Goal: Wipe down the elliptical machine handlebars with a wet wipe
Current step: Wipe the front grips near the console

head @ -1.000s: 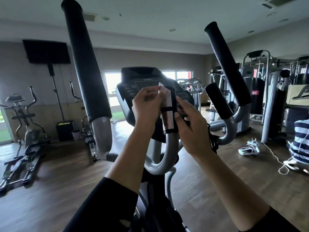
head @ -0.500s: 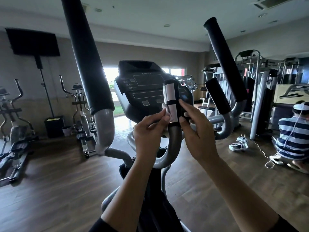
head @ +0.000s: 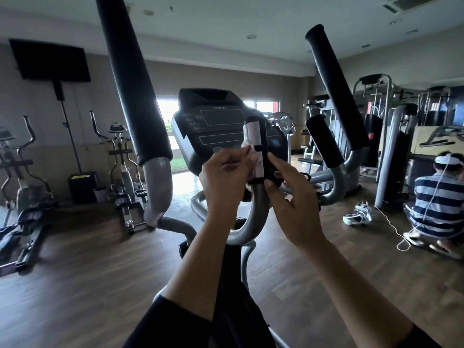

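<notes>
The left hand pinches a crumpled white wet wipe against the near side of the short inner handlebar, a black grip banded with shiny silver sensor plates. The right hand, fingers loosely extended, touches the grip's opposite side, seemingly without clasping it. A curved grey tube runs between the hands.

Two hands, four handlebars, one wipe
</notes>
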